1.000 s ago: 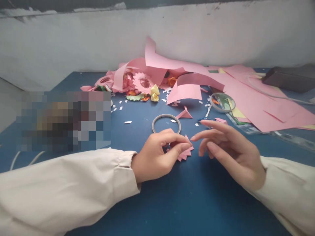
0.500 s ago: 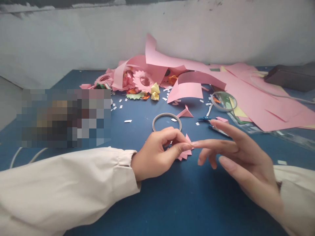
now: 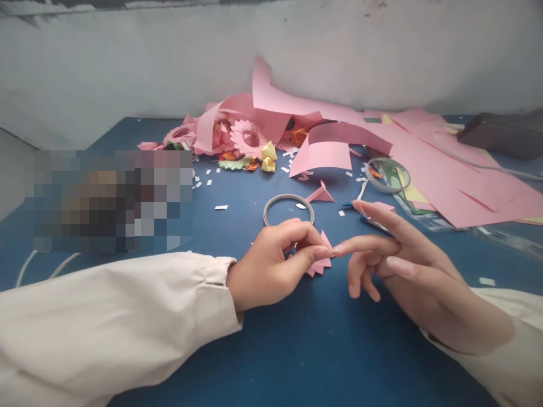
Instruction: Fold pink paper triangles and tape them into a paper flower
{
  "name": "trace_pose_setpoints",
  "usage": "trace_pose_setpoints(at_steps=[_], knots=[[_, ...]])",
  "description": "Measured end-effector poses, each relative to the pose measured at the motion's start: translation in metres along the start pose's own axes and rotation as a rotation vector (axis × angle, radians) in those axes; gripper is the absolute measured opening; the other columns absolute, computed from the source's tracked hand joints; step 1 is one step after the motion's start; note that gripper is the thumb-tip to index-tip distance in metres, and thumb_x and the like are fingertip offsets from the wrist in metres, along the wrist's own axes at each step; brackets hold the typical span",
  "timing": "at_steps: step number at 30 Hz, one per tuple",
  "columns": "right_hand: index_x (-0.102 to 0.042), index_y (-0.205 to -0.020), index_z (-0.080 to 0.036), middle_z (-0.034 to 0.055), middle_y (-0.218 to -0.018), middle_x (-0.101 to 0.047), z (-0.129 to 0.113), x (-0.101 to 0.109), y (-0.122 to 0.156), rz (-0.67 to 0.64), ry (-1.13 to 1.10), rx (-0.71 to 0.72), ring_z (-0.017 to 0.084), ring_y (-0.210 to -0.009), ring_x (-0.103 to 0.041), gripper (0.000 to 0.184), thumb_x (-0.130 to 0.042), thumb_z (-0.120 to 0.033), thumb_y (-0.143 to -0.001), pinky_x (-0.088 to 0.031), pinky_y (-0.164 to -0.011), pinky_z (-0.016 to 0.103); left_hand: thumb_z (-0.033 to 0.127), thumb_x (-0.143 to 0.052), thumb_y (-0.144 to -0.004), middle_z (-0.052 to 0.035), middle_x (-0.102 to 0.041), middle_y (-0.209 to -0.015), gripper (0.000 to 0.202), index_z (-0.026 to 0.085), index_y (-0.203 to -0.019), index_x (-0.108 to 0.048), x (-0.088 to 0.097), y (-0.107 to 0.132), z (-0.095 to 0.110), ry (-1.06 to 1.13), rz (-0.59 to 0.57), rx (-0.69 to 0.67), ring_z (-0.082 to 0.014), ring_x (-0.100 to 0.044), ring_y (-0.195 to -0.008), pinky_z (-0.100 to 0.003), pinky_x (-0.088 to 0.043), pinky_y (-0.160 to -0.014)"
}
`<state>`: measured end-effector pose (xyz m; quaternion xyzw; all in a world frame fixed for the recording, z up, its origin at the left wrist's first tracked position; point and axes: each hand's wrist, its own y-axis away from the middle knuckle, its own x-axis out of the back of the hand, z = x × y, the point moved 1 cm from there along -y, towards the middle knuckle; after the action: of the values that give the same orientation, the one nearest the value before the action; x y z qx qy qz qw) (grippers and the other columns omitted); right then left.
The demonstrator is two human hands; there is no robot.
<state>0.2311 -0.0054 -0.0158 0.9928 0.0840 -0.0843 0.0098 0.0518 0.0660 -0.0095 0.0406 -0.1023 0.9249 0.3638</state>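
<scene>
My left hand (image 3: 271, 268) rests on the blue table (image 3: 305, 345) and pinches a small pink folded paper piece (image 3: 321, 261) with jagged points between thumb and fingers. My right hand (image 3: 407, 271) is beside it with fingers spread; its index fingertip touches the right edge of the pink piece, and it holds nothing. A grey tape ring (image 3: 288, 208) lies just behind my left hand. Both arms wear cream sleeves.
A heap of pink paper sheets (image 3: 424, 164) and cut paper flowers (image 3: 246, 138) lies at the back. A clear tape roll (image 3: 387, 175), a small pink triangle (image 3: 321, 195), white scraps, a dark box (image 3: 504, 135) far right and a white cable (image 3: 38, 265) at left.
My right hand has moved left and its index fingertip has come to touch the pink piece; its lower fingers have curled down. My left hand has kept its pinch in place.
</scene>
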Motion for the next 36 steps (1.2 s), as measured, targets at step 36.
trace_pose_setpoints(at_steps=[36], knots=[[-0.048, -0.125, -0.032, 0.0072, -0.103, -0.067, 0.0027, -0.0007, -0.0090, 0.019, -0.157, -0.139, 0.012, -0.047, -0.052, 0.040, -0.045, -0.028, -0.086, -0.038, -0.038, 0.026, 0.018, -0.051, -0.087, -0.0003, -0.062, -0.067, 0.018, 0.015, -0.070, -0.054, -0.0007, 0.0029, -0.0055, -0.292, 0.032, -0.028, -0.0087, -0.054, -0.058, -0.020, -0.042, -0.058]])
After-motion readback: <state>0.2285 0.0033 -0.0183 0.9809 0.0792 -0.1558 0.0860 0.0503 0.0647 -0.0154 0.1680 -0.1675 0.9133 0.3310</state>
